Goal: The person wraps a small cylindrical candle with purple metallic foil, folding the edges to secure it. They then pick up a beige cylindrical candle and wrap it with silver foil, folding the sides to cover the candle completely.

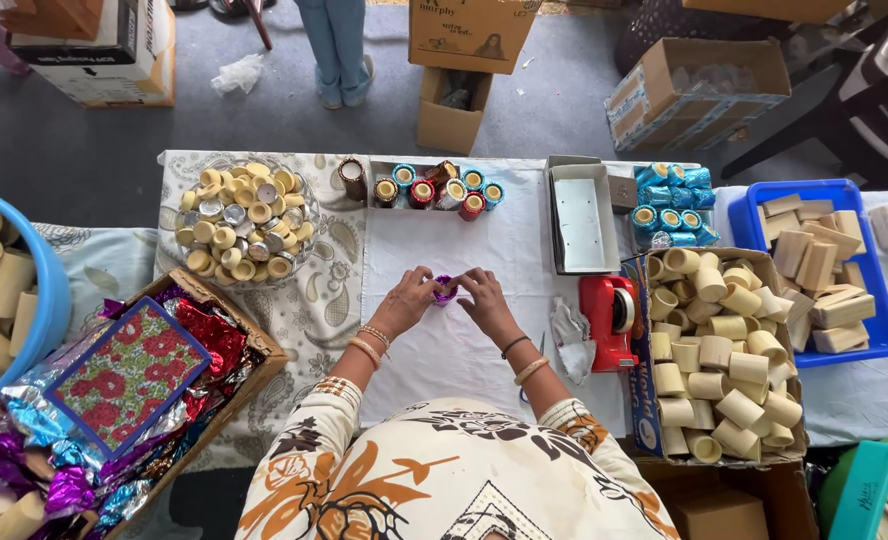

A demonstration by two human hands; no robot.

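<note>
Fingers of both hands are pinching a purple-foil cup [445,290] btwn them, just above the white cloth [484,330] at mid-surface. Left hand [407,300] is gripping its left side, right hand [484,298] its right. Row of foil-wrapped cups [439,188] is sitting further back. Red tape dispenser [609,320] is standing near right wrist, w/ box of bare cups [719,350] beside it.

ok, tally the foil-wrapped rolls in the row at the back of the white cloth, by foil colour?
Blue foil-wrapped rolls: 3
Red foil-wrapped rolls: 2
Silver foil-wrapped roll: 1
Brown or gold foil-wrapped rolls: 2
Total: 8

The purple foil-wrapped roll between the left hand and right hand isn't counted.
</note>
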